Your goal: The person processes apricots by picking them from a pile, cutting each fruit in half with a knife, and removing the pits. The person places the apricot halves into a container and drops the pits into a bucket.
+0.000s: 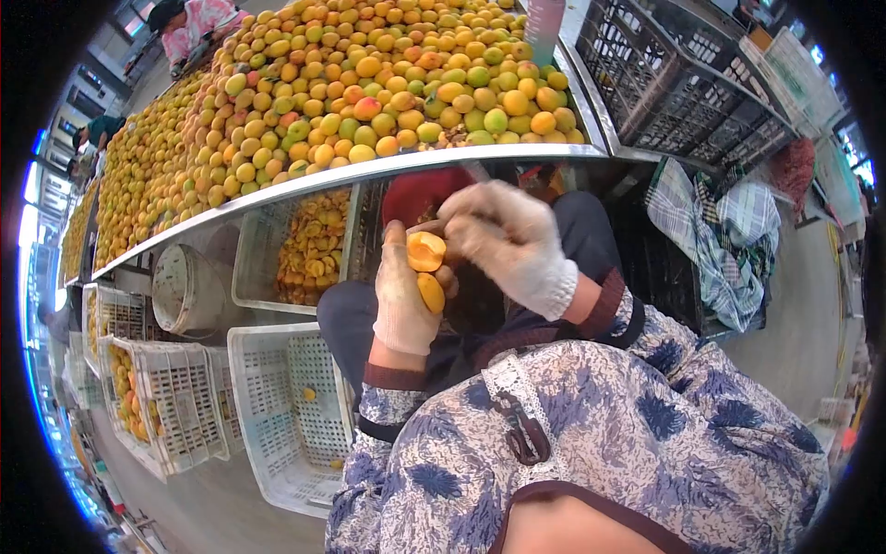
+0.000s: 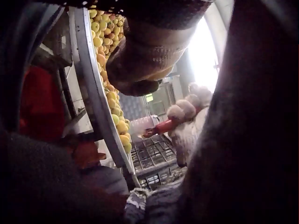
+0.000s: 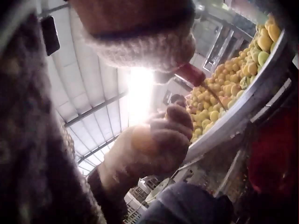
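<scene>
In the head view my gloved left hand (image 1: 403,300) grips an apricot cut open in two halves, the upper half (image 1: 426,250) showing its hollow orange inside and the lower half (image 1: 430,294) below it. My gloved right hand (image 1: 517,242), a little blurred, is just to the right of the fruit. It holds a tool with a red handle (image 3: 190,74) and a thin metal shaft (image 3: 215,97), best seen in the right wrist view. Both hands are over the lap, in front of the metal-edged table (image 1: 369,170).
A big heap of apricots (image 1: 369,92) covers the table. Below it, a white crate (image 1: 242,277) holds apricot halves (image 1: 312,249); another white crate (image 1: 277,415) has a few pieces inside. A white bucket (image 1: 180,291), a red container (image 1: 406,198) and black crates (image 1: 683,102) stand around.
</scene>
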Tool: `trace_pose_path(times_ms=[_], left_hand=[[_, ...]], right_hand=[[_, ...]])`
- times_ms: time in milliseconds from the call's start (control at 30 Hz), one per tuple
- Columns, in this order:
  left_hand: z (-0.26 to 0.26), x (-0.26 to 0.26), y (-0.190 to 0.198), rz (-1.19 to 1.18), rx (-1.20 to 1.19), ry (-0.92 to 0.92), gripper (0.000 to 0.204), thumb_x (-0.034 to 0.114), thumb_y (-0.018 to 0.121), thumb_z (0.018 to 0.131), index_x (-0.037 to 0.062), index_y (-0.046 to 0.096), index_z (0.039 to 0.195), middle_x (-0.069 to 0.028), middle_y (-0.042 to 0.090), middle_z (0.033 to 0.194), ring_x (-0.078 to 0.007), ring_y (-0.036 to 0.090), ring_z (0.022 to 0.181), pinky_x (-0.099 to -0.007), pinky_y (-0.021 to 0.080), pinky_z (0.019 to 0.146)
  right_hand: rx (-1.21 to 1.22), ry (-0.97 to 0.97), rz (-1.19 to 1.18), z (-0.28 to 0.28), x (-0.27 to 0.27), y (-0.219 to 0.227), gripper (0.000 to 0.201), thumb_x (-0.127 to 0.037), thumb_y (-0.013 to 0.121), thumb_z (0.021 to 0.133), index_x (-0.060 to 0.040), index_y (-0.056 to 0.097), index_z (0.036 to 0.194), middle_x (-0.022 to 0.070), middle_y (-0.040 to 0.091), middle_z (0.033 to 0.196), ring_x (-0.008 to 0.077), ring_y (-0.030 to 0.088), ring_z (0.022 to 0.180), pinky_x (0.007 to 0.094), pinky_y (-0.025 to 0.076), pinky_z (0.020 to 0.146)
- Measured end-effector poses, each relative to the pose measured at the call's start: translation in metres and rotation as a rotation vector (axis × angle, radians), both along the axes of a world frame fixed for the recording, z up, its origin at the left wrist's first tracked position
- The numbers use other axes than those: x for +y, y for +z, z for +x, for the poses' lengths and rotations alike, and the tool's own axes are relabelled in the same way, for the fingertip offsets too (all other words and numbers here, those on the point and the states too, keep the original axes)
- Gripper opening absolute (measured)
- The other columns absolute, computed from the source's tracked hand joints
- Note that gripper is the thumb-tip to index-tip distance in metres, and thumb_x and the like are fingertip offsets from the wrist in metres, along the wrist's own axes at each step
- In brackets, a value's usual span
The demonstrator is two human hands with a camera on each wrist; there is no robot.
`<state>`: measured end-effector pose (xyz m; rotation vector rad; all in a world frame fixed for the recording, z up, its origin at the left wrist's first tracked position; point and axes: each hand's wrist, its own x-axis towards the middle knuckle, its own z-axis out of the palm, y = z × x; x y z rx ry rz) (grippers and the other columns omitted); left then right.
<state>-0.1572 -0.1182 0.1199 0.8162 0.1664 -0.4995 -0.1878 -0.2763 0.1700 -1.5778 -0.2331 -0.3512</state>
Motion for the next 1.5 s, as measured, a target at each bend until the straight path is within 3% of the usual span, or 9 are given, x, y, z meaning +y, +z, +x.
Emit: trace_pose_path(times_ms=[67, 200, 300, 400, 433, 567, 733, 1067, 1500], left_hand=[[0.008, 0.014, -0.004, -0.088, -0.024, -0.059, 0.049, 0.051, 0.043, 0.099, 0.0070, 0.056, 0.115, -0.0084, 0.063, 0.088, -0.0148, 0.060, 0.068, -0.0297, 0.051, 0.060], [0.044, 0.075, 0.003, -0.027, -0.083, 0.642, 0.051, 0.050, 0.030, 0.102, 0.0080, 0.059, 0.104, -0.0086, 0.064, 0.083, -0.0141, 0.057, 0.059, -0.0287, 0.052, 0.053], [0.090, 0.125, 0.020, 0.243, 0.051, 0.874, 0.047, 0.046, 0.031, 0.102, 0.0086, 0.051, 0.122, -0.0124, 0.062, 0.108, -0.0267, 0.059, 0.101, -0.0444, 0.047, 0.095], [0.112, 0.162, -0.018, 0.470, -0.080, 0.737, 0.052, 0.045, 0.037, 0.101, 0.0115, 0.035, 0.142, -0.0185, 0.045, 0.138, -0.0346, 0.045, 0.128, -0.0475, 0.034, 0.109], [0.111, 0.168, -0.019, 0.382, -0.033, 0.686, 0.061, 0.041, 0.041, 0.100, 0.0096, 0.025, 0.149, -0.0194, 0.024, 0.154, -0.0371, 0.025, 0.143, -0.0495, 0.027, 0.114], [0.111, 0.182, -0.053, 0.084, 0.031, 0.747, 0.059, 0.037, 0.037, 0.101, -0.0004, 0.026, 0.145, -0.0195, 0.029, 0.151, -0.0376, 0.029, 0.141, -0.0521, 0.027, 0.115], [0.078, 0.189, -0.068, -0.021, 0.134, 0.848, 0.054, 0.033, 0.033, 0.102, 0.0004, 0.028, 0.145, -0.0193, 0.035, 0.148, -0.0359, 0.032, 0.139, -0.0522, 0.029, 0.115], [0.015, 0.249, -0.080, -0.052, 0.193, 0.994, 0.046, 0.035, 0.033, 0.102, 0.0004, 0.047, 0.130, -0.0149, 0.049, 0.136, -0.0320, 0.047, 0.125, -0.0504, 0.036, 0.109], [0.002, 0.179, -0.021, 0.105, -0.009, 0.640, 0.042, 0.035, 0.040, 0.102, 0.0031, 0.052, 0.127, -0.0131, 0.057, 0.124, -0.0264, 0.054, 0.110, -0.0461, 0.045, 0.101]], right_hand=[[-0.008, -0.132, 0.019, -0.002, -0.008, 0.020, 0.012, -0.004, 0.067, 0.089, -0.0011, 0.064, 0.100, 0.0054, 0.065, 0.084, 0.0096, 0.063, 0.079, 0.0239, 0.051, 0.070], [-0.290, -0.308, -0.249, 0.022, -0.012, 0.016, 0.021, -0.005, 0.065, 0.087, -0.0023, 0.062, 0.107, 0.0113, 0.065, 0.087, 0.0216, 0.066, 0.079, 0.0321, 0.053, 0.070], [0.152, -0.224, -0.687, 0.046, -0.013, -0.023, 0.039, -0.019, 0.058, 0.085, -0.0034, 0.053, 0.121, 0.0255, 0.061, 0.102, 0.0428, 0.060, 0.096, 0.0481, 0.050, 0.082], [0.312, -0.218, -0.695, 0.035, -0.011, -0.046, 0.043, -0.020, 0.055, 0.085, -0.0022, 0.053, 0.123, 0.0277, 0.061, 0.107, 0.0444, 0.059, 0.100, 0.0512, 0.048, 0.086], [0.243, -0.216, -0.682, 0.031, -0.013, -0.058, 0.042, -0.019, 0.056, 0.087, -0.0002, 0.053, 0.125, 0.0230, 0.064, 0.103, 0.0372, 0.065, 0.084, 0.0458, 0.052, 0.076], [0.716, -0.057, -0.002, 0.022, -0.014, -0.049, 0.040, -0.018, 0.059, 0.094, -0.0053, 0.052, 0.131, 0.0050, 0.062, 0.086, 0.0093, 0.051, 0.051, 0.0267, 0.047, 0.046], [0.791, -0.040, 0.299, 0.020, -0.016, -0.033, 0.040, -0.019, 0.055, 0.098, -0.0085, 0.048, 0.136, 0.0010, 0.054, 0.079, 0.0064, 0.047, 0.049, 0.0242, 0.044, 0.042], [0.784, 0.119, -0.229, 0.019, -0.015, -0.025, 0.054, -0.026, 0.063, 0.088, -0.0038, 0.050, 0.136, 0.0067, 0.061, 0.084, 0.0113, 0.053, 0.053, 0.0268, 0.043, 0.042], [-0.198, 0.154, 0.399, -0.049, -0.030, 0.139, 0.066, -0.017, 0.062, 0.094, 0.0056, 0.029, 0.146, -0.0008, 0.044, 0.069, 0.0055, 0.042, 0.049, 0.0221, 0.038, 0.038]])
